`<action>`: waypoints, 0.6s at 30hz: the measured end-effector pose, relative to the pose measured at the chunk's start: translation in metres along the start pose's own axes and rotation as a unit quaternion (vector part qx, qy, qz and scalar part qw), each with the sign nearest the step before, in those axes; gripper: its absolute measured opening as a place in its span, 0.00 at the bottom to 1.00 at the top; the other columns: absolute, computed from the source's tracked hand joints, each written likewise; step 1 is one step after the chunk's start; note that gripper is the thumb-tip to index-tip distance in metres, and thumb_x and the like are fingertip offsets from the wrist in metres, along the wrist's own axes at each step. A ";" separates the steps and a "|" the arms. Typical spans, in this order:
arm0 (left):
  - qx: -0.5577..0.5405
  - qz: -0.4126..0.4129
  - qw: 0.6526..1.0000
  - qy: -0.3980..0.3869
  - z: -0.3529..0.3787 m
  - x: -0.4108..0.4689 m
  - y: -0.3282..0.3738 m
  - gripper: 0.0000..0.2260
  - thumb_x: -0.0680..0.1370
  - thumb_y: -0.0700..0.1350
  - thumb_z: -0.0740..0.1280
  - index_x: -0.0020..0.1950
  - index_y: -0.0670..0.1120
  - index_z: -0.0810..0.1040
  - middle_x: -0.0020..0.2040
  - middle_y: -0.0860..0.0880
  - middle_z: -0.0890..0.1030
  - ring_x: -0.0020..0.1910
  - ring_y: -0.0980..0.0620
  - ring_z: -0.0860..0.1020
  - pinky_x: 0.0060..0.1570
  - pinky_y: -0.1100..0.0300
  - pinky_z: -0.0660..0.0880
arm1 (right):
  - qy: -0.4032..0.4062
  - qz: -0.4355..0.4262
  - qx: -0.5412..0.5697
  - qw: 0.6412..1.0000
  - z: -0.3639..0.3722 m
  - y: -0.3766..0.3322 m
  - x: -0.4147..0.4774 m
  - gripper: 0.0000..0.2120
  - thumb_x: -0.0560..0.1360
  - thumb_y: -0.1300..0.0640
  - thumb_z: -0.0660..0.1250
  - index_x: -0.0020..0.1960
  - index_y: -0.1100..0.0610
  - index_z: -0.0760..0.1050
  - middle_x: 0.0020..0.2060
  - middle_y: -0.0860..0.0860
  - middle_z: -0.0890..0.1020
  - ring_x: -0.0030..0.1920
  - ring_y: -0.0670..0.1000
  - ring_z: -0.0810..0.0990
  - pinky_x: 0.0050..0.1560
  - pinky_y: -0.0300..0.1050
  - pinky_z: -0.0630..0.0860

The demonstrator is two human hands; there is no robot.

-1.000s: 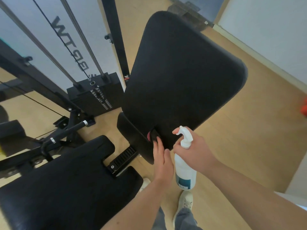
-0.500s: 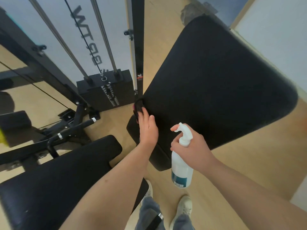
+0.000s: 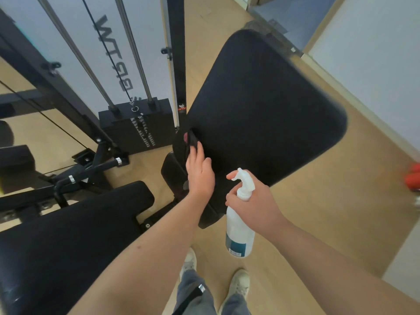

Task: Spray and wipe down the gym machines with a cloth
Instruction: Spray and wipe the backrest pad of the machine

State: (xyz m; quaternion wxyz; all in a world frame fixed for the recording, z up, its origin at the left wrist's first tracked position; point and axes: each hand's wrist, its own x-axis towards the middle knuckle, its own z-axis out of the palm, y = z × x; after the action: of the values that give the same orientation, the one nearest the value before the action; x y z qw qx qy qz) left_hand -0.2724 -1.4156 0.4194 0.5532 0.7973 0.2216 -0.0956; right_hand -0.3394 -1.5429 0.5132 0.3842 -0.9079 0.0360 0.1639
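Past the seat pad (image 3: 56,235) and the weight stack (image 3: 136,126), the left hand (image 3: 200,176) presses a dark cloth (image 3: 192,142) with flat fingers against the backrest pad (image 3: 261,110). It has slid up the pad's left edge from the lower corner, so wiping is underway, with the broad face probably still to do. The right hand (image 3: 252,201) grips the spray bottle (image 3: 238,233) by its neck, held clear of the pad.

A gym: a cable machine's weight stack (image 3: 136,123) (guide rods above it), padded benches (image 3: 261,110), wooden floor (image 3: 341,201).
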 end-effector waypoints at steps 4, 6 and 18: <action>-0.023 0.018 0.999 -0.035 0.020 -0.052 0.009 0.25 0.87 0.46 0.51 0.83 0.59 0.51 0.84 0.57 0.48 0.82 0.57 0.46 0.79 0.54 0.46 | 0.008 0.002 0.001 1.000 -0.023 0.013 -0.022 0.15 0.76 0.53 0.69 0.58 0.38 0.70 0.38 0.45 0.82 0.42 0.48 0.82 0.44 0.43 0.81; -0.035 0.030 0.997 -0.055 0.028 -0.077 0.007 0.25 0.87 0.44 0.51 0.83 0.59 0.52 0.84 0.59 0.48 0.81 0.59 0.46 0.80 0.54 0.47 | 0.010 0.008 0.004 1.000 -0.033 0.018 -0.032 0.15 0.76 0.54 0.69 0.58 0.38 0.71 0.37 0.46 0.82 0.42 0.48 0.81 0.44 0.44 0.81; 0.028 0.078 0.986 -0.144 0.042 -0.143 -0.004 0.36 0.81 0.28 0.54 0.84 0.56 0.51 0.79 0.63 0.51 0.77 0.66 0.49 0.81 0.57 0.50 | 0.039 0.038 0.021 0.998 -0.060 0.041 -0.060 0.14 0.76 0.55 0.68 0.56 0.38 0.73 0.39 0.44 0.82 0.42 0.48 0.81 0.41 0.39 0.79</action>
State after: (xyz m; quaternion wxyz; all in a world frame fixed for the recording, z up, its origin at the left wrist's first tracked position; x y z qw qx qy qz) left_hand -0.3963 -1.4890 0.4571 0.5625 0.8051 0.0741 -0.1728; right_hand -0.3879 -1.6178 0.5443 0.3946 -0.9034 0.0885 0.1423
